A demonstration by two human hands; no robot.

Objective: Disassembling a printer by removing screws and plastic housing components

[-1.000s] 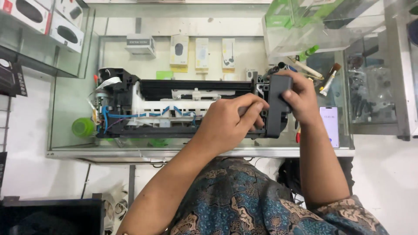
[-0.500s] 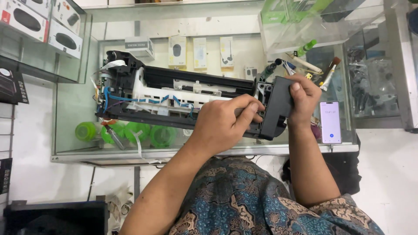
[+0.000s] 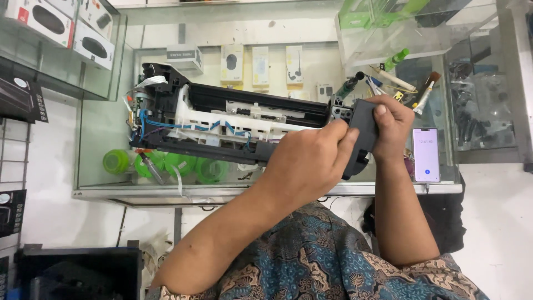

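A long black printer chassis [image 3: 222,119] with white plastic rails and blue wires lies tilted on the glass counter [image 3: 266,189], its left end raised toward the back. My right hand [image 3: 391,122] grips the black block at the chassis's right end [image 3: 362,125], thumb on top. My left hand [image 3: 313,164] reaches across in front and presses its fingers against the same end, just left of the right hand. The chassis's front right part is hidden behind my left hand.
Green round containers [image 3: 166,164] sit under the chassis inside the counter. A lit smartphone [image 3: 426,154] lies at the right. Brushes and tools [image 3: 400,83] stand behind the right hand. Boxed goods [image 3: 261,64] line the back, and a clear case [image 3: 400,28] sits upper right.
The chassis has swung with both hands: its left end moved up toward the back, uncovering the green containers. Both hands keep their hold on the right end.
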